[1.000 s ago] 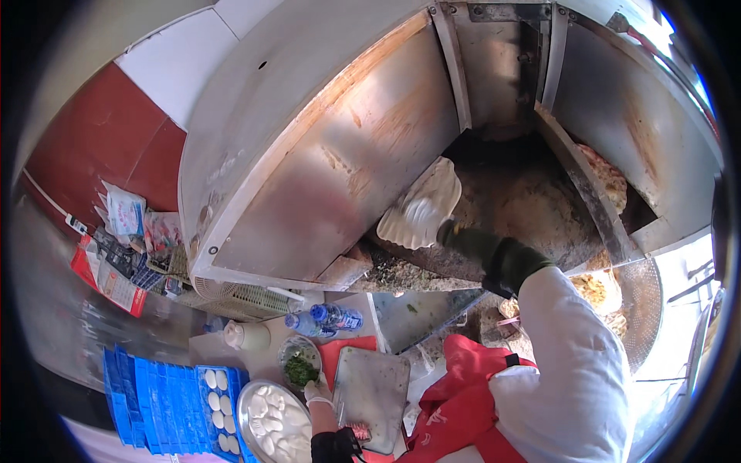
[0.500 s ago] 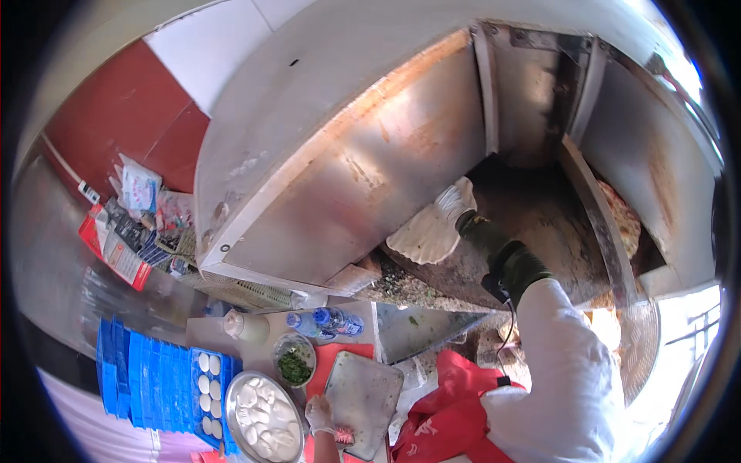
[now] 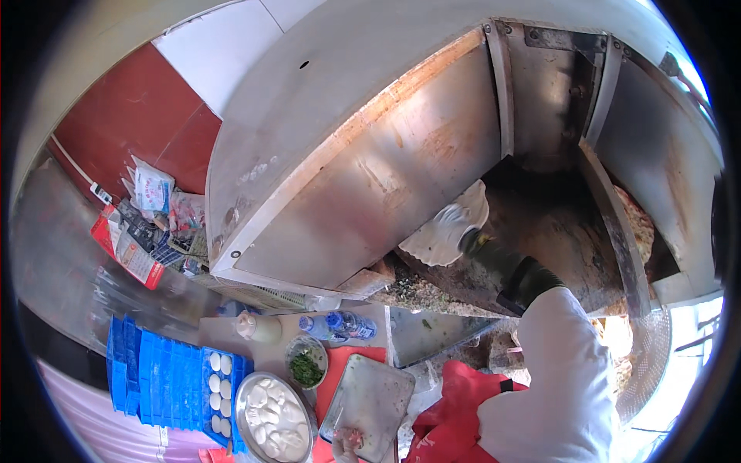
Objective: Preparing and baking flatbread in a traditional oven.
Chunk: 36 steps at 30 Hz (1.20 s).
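Note:
A pale, flat sheet of flatbread dough (image 3: 432, 245) with a wavy edge is at the left side of a dark baking surface (image 3: 575, 243), close to the metal side panel. My right hand (image 3: 455, 224), in a white glove, is closed on it, with dough showing on both sides of the hand. The exact finger positions are blurred. A dark green cuff covers that forearm below a white sleeve. My left hand does not show. At the lower edge, another person's hand (image 3: 347, 443) in a clear glove is over a metal tray (image 3: 378, 386).
Metal panels (image 3: 386, 181) and a curved bar (image 3: 614, 212) bound the baking surface, with browned bread (image 3: 637, 224) behind the bar. Left of the tray are a bowl of greens (image 3: 307, 370), bottles (image 3: 351, 325), a basin of dough pieces (image 3: 272, 420) and stacked blue crates (image 3: 166, 382).
The view has shifted slightly. My right hand stays with the dough near the side panel. The other person's hand has moved right, onto the near end of the tray.

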Tool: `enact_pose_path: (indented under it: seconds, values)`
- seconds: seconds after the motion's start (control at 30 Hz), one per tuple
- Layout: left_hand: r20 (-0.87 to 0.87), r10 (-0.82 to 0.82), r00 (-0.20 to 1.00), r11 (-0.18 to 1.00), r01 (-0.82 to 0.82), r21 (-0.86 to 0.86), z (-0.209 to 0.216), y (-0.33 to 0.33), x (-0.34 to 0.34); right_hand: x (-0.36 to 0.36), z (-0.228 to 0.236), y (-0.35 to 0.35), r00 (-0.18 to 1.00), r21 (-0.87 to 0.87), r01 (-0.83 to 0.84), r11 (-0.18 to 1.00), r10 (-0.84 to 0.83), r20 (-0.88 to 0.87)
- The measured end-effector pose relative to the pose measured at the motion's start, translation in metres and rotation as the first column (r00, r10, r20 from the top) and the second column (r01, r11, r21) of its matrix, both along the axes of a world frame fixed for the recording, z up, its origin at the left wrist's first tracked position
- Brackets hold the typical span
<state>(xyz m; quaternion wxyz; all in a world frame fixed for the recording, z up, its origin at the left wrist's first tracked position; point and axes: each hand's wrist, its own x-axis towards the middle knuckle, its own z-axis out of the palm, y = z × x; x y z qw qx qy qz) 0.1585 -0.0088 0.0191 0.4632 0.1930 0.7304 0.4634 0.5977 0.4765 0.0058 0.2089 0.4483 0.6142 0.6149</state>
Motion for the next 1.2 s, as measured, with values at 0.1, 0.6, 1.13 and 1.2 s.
enact_pose_path:
  seconds: [0.1,0.6,1.13,1.2]
  values:
    - [0.01,0.012,1.0,0.999,-0.011,-0.037,-0.006,-0.004,0.007,0.028,0.02,-0.033,0.981,0.363,0.133,0.922,-0.07,-0.181]
    - [-0.224,-0.018,0.974,1.0,0.019,0.003,-0.007,-0.035,0.007,0.093,0.043,-0.009,0.399,0.018,-0.09,0.996,0.052,-0.915]
    - [-0.943,-0.297,0.153,0.344,0.938,0.043,0.081,0.216,0.177,-0.014,0.082,-0.186,0.179,-0.202,-0.346,0.916,-0.147,-0.973]
    - [-0.868,-0.45,0.211,0.387,0.922,0.023,0.103,0.279,0.258,0.017,0.072,-0.179,0.026,0.204,-0.269,0.941,0.219,-0.975]
